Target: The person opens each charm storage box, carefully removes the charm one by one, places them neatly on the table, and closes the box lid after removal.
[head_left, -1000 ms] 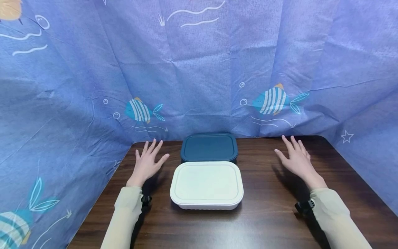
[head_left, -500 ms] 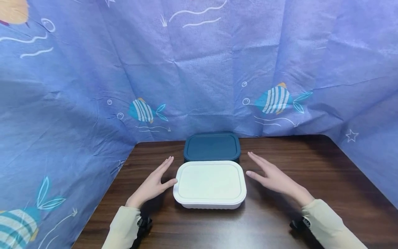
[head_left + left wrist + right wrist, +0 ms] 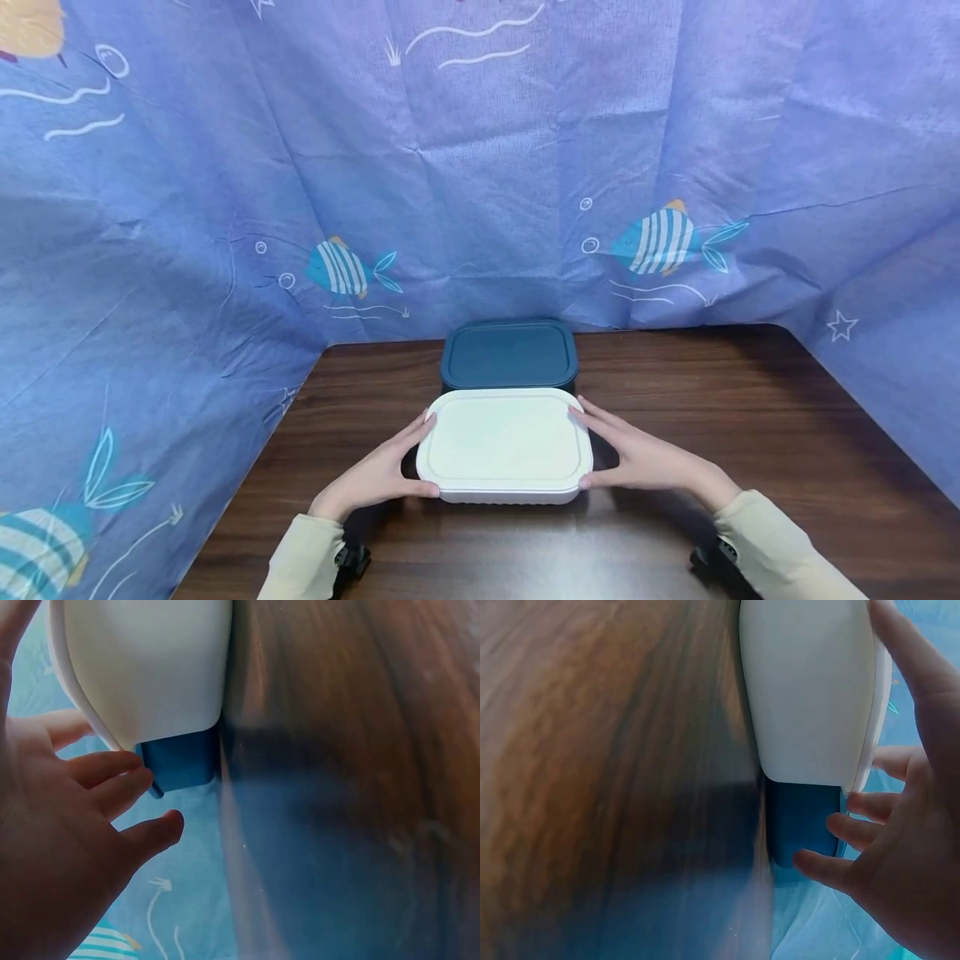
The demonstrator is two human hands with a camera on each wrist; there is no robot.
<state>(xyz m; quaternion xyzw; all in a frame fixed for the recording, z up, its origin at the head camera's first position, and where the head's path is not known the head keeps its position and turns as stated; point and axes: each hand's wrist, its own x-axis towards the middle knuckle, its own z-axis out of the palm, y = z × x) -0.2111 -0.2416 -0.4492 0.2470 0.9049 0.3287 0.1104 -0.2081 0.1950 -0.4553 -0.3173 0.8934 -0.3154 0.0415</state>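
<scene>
A white rectangular food container (image 3: 504, 497) with a fitted white lid (image 3: 504, 437) sits on the wooden table. My left hand (image 3: 375, 477) holds the lid at its left end, thumb at the front corner and fingers farther back along the side. At the right end, my right hand (image 3: 643, 456) holds the lid in the same way. The left wrist view shows fingers (image 3: 112, 766) by the lid's rim, with the little finger apart from it. In the right wrist view, the index finger (image 3: 894, 759) touches the rim, while the lower fingers are spread.
Directly behind the white container stands a dark blue food container (image 3: 510, 354) with its lid on. The brown table (image 3: 712, 375) reaches a hanging blue fish-print cloth (image 3: 480, 167) at the back and sides. A dark device is strapped to each wrist.
Both hands have come inward from the table's sides, first spread apart, and now hold the two ends of the white lid. The containers have stayed in place.
</scene>
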